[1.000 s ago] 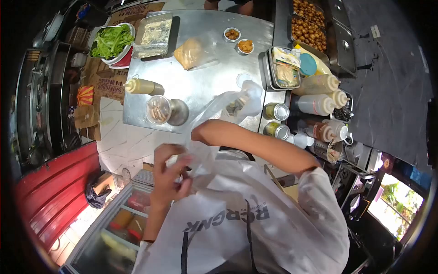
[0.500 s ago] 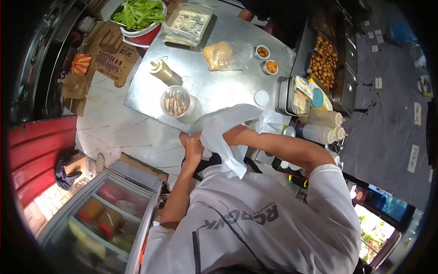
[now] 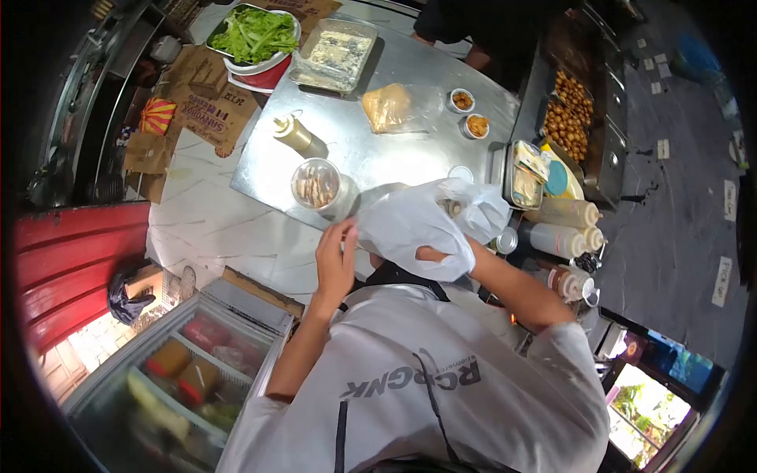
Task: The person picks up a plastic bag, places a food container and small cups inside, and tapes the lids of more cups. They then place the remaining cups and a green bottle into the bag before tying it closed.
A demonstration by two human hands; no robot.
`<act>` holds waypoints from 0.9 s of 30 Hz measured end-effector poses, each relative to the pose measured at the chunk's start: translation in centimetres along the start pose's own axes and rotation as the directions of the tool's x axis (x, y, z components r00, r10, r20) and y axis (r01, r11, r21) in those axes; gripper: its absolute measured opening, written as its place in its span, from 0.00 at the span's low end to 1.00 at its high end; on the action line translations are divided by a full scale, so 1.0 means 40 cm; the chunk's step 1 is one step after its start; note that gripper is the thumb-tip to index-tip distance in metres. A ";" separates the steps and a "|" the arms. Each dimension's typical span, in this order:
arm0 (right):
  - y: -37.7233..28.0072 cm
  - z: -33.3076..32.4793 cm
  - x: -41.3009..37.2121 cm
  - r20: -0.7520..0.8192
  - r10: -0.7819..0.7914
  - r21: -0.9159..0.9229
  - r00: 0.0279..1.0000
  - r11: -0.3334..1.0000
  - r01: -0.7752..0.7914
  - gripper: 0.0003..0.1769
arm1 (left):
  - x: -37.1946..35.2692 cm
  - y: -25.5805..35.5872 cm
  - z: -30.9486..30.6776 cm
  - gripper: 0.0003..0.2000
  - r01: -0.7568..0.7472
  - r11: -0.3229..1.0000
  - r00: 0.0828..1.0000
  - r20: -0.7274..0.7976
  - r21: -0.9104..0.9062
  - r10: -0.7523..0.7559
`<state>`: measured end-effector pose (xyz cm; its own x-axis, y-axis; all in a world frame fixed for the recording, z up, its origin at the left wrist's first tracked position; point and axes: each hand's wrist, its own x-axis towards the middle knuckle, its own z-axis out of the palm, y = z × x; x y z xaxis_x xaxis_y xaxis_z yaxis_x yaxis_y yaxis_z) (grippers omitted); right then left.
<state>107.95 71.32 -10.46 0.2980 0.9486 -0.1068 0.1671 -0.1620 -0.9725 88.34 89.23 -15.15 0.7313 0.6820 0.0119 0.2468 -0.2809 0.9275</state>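
Note:
A thin white plastic bag (image 3: 414,221) covers most of my right hand (image 3: 431,254); a bit of a finger shows through a gap in the plastic, and the rest of the grip is hidden. My left hand (image 3: 337,264) is raised just left of the bag, its fingers extended and holding nothing. Beyond that hand, a clear round tub (image 3: 315,184) with strips of food sits at the metal table's near edge. A squeeze bottle (image 3: 298,135) stands behind the tub. Partly behind the bag lies a white round lid (image 3: 460,173).
On the metal table (image 3: 260,162) are a tray of floury food (image 3: 334,55), a bagged tan item (image 3: 386,108) and two small cups (image 3: 475,126). Sauce bottles (image 3: 556,236) lie at right. Lettuce (image 3: 252,35) is at the back left, a glass-topped freezer (image 3: 181,370) lower left.
My left hand has come away from the bag and opened. The bag has spread out and moved right with my right hand. The view has shifted slightly.

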 end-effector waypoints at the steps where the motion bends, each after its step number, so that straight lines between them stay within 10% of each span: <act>1: -0.107 -0.036 0.035 0.110 0.301 -0.252 0.947 0.930 -0.266 0.22 | -0.011 0.071 -0.024 0.12 -0.026 0.997 1.000 -0.012 -0.079 0.025; 2: -0.213 -0.072 0.070 0.209 0.570 -0.550 0.795 0.740 -0.386 0.24 | -0.018 0.112 -0.034 0.15 -0.238 0.965 0.971 0.001 -0.111 0.240; 3: -0.173 -0.101 0.039 0.301 0.487 -0.706 0.820 0.692 -0.152 0.19 | -0.022 0.152 -0.040 0.19 -0.439 0.887 0.896 0.010 -0.141 0.445; 7: -0.428 -0.130 0.115 0.051 0.322 -0.807 0.946 0.571 -0.151 0.16 | 0.012 0.290 0.084 0.23 -0.290 0.956 0.957 -0.002 -0.043 0.290; 11: -0.300 -0.024 0.369 0.075 -0.261 -0.620 0.962 0.743 0.250 0.24 | 0.020 0.160 0.117 0.19 -0.136 0.991 0.977 0.165 -0.020 0.137; 15: -0.105 0.169 0.544 0.388 0.158 -0.860 0.908 0.416 0.296 0.53 | -0.035 0.149 0.060 0.19 0.046 0.988 0.941 0.338 -0.146 0.006; 27: 0.053 0.239 0.567 0.350 -0.010 -0.854 0.937 0.407 0.323 0.53 | -0.055 0.167 -0.006 0.13 0.229 0.961 0.864 0.487 -0.156 -0.127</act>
<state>106.06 95.09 -16.91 -0.0512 0.9853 -0.1629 0.9671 0.0082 -0.2542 88.23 86.03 -8.87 0.9101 0.2965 -0.2896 0.3056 -0.0081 0.9521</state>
